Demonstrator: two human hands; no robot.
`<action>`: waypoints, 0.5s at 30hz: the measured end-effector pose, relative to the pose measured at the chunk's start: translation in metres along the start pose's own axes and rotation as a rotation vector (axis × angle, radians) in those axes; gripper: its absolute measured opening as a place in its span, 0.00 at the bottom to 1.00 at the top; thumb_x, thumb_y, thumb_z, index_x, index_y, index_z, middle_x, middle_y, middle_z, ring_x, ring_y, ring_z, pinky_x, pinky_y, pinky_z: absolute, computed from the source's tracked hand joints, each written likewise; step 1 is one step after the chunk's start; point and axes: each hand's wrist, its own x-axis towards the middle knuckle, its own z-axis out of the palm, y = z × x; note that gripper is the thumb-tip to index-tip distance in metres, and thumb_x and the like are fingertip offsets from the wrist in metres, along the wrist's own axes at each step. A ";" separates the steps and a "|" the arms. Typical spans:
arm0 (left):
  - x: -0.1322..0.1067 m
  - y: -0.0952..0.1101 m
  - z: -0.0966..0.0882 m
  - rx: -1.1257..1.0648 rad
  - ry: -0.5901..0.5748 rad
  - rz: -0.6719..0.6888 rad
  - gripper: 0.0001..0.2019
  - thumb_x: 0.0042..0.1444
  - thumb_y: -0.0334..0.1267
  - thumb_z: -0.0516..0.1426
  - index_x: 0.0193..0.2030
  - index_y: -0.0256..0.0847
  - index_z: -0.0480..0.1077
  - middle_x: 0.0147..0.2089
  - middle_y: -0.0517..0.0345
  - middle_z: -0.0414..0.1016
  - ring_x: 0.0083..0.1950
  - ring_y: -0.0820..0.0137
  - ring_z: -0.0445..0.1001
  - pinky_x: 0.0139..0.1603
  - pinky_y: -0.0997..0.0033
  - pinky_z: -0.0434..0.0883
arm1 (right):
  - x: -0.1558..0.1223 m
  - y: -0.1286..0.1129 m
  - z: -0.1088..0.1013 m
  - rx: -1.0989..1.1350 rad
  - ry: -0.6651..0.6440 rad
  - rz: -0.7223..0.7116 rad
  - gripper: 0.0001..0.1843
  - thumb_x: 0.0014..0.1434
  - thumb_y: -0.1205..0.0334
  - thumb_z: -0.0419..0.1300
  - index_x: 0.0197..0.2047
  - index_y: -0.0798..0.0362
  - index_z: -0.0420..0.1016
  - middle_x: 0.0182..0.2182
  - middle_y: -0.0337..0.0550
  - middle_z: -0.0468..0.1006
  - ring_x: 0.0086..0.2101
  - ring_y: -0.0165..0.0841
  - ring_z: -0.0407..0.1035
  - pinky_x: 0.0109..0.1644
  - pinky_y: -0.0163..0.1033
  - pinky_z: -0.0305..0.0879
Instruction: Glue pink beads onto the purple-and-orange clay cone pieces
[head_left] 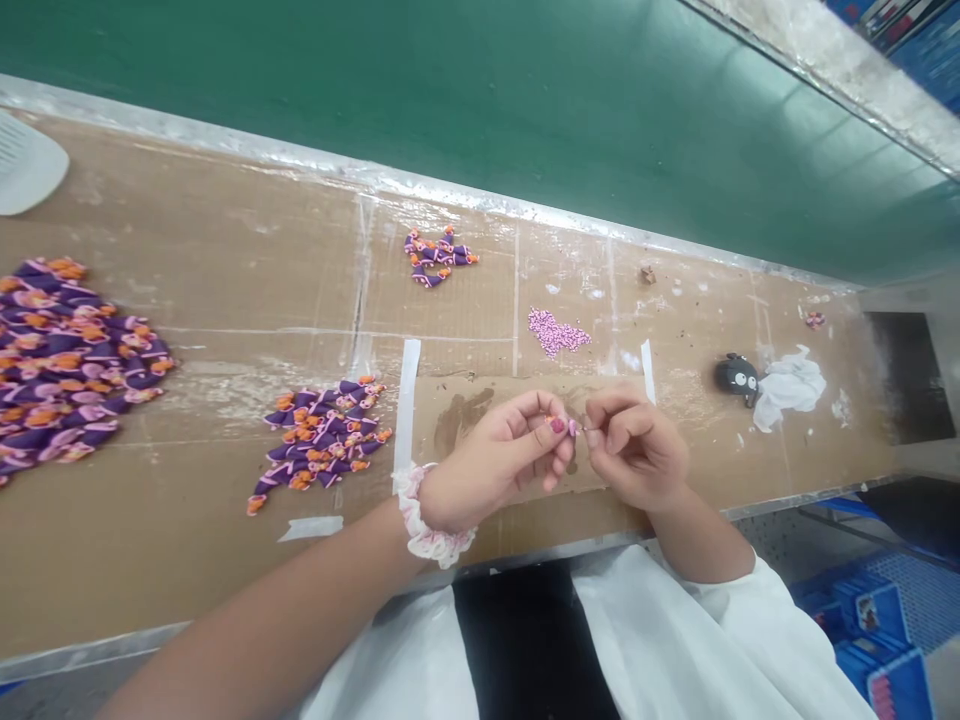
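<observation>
My left hand (501,462) and my right hand (636,448) meet fingertip to fingertip over the brown cardboard-covered bench (225,300). Both are pinched shut on one tiny purple-and-pink piece (571,427) held between them. A white frilly band circles my left wrist. A pile of purple, pink and orange pieces (321,437) lies just left of my left hand. A small heap of tiny pink bits (556,333) lies beyond my hands.
A large pile of the same purple pieces (64,360) sits at the far left, a small cluster (437,256) farther back. A dark round figure (737,377) and crumpled white cloth (791,385) lie right. A green belt (525,110) runs behind. Blue crates (870,620) stand lower right.
</observation>
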 end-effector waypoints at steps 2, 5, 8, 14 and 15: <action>0.000 -0.001 0.001 -0.023 -0.038 -0.034 0.12 0.55 0.41 0.65 0.34 0.38 0.66 0.23 0.63 0.70 0.22 0.79 0.66 0.21 0.82 0.64 | 0.001 -0.002 -0.001 0.003 -0.022 -0.023 0.14 0.56 0.76 0.57 0.32 0.47 0.60 0.30 0.38 0.69 0.30 0.30 0.68 0.30 0.35 0.67; -0.001 0.000 0.001 -0.035 -0.059 -0.041 0.12 0.55 0.41 0.64 0.34 0.38 0.67 0.22 0.64 0.70 0.21 0.79 0.66 0.19 0.82 0.63 | 0.002 -0.003 -0.002 0.021 -0.037 -0.019 0.14 0.56 0.77 0.57 0.32 0.48 0.60 0.31 0.37 0.69 0.30 0.29 0.68 0.31 0.35 0.67; -0.002 0.001 0.000 -0.030 -0.083 -0.043 0.12 0.55 0.40 0.64 0.33 0.38 0.66 0.22 0.64 0.71 0.19 0.80 0.66 0.19 0.82 0.62 | 0.002 -0.005 -0.001 0.024 -0.045 -0.004 0.15 0.56 0.78 0.57 0.32 0.48 0.59 0.31 0.37 0.69 0.30 0.28 0.67 0.31 0.34 0.67; -0.001 0.000 -0.002 -0.013 -0.128 -0.041 0.11 0.56 0.40 0.64 0.33 0.37 0.66 0.22 0.63 0.71 0.19 0.80 0.66 0.18 0.81 0.61 | 0.003 -0.008 -0.002 0.012 -0.073 -0.036 0.16 0.55 0.78 0.57 0.31 0.48 0.57 0.32 0.38 0.69 0.29 0.28 0.67 0.29 0.34 0.67; -0.001 -0.001 -0.002 -0.011 -0.131 -0.038 0.11 0.56 0.40 0.64 0.33 0.37 0.66 0.21 0.64 0.71 0.18 0.80 0.66 0.18 0.81 0.61 | 0.003 -0.009 -0.003 0.010 -0.081 -0.038 0.16 0.55 0.78 0.57 0.31 0.48 0.57 0.32 0.38 0.69 0.29 0.28 0.66 0.29 0.34 0.66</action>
